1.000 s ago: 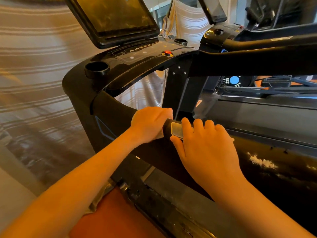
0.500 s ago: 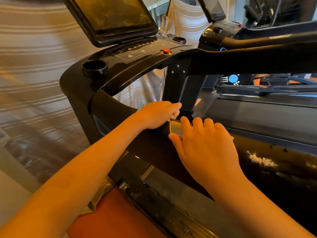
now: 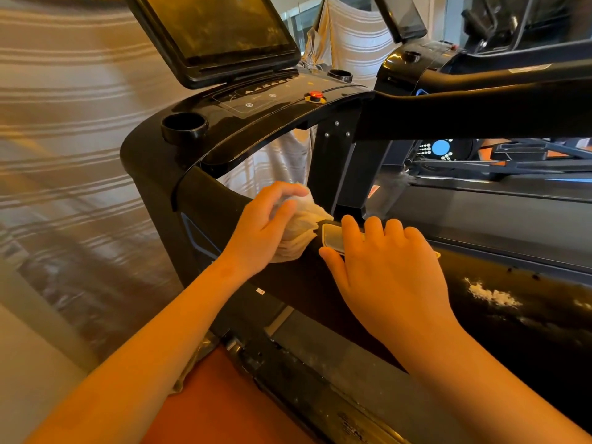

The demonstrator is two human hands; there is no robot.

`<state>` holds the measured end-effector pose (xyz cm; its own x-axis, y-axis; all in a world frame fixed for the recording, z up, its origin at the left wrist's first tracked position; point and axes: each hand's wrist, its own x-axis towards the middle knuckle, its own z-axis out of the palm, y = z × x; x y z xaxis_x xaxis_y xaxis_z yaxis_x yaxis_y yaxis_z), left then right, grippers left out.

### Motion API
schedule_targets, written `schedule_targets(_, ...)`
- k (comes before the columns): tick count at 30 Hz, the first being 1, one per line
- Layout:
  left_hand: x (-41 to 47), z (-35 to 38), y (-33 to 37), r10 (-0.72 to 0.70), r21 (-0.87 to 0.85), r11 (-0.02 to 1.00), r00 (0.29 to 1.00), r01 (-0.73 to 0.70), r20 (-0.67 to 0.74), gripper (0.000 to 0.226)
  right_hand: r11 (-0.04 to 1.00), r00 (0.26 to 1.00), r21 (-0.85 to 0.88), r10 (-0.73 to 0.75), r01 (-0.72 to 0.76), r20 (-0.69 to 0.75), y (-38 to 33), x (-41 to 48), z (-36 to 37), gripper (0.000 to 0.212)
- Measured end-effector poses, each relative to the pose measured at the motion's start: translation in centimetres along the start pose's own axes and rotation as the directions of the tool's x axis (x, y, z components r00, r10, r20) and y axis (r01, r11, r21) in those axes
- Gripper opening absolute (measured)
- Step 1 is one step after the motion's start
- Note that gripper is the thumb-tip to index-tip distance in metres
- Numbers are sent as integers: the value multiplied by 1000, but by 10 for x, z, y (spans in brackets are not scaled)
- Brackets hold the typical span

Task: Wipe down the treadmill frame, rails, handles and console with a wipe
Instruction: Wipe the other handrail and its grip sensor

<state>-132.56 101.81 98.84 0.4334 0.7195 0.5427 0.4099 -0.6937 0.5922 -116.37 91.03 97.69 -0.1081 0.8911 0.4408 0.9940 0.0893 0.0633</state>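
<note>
Striped pale curtains (image 3: 64, 100) back the machine. We record the left hand (image 3: 264, 227) clutching a crumpled white wipe (image 3: 302, 227) against the glossy black treadmill handrail (image 3: 217, 206). The right hand (image 3: 392, 267) rests loose-fingered just beside it, over a silver sensor plate (image 3: 333, 240).

Left hand (image 3: 266, 225) rolled back along handrail (image 3: 221, 203), bunched wipe (image 3: 302, 230) now exposed under fingers
</note>
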Motion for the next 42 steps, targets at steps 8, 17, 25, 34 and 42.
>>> schedule_targets(8, -26, 11, -7, 345, 269, 917, 923, -293, -169, 33, 999, 1000, 31, 13, -13, 8, 0, 0, -2, 73)
schedule_targets(17, -42, -4, 1, 153, 67, 985, 981, -162, 121, 13, 999, 1000, 37, 13, -13, 13, 0, -1, -2, 70)
schedule_targets(25, 4, 10, 11, 220, 347, 895, 954, -280, 204, 27, 1000, 1000, 9, 8, -8, 0, 1, -1, -1, 65)
schedule_targets(34, 55, 22, 14, -47, 663, 627, 830, -409, 556, 6, 999, 1000, 38, 15, -15, 8, 1, -1, 0, 64)
schedule_targets(42, 11, 29, -11, 199, 655, 686, 948, -317, 250, 24, 998, 1000, 55, 24, -24, 6, 1, -3, 0, 64)
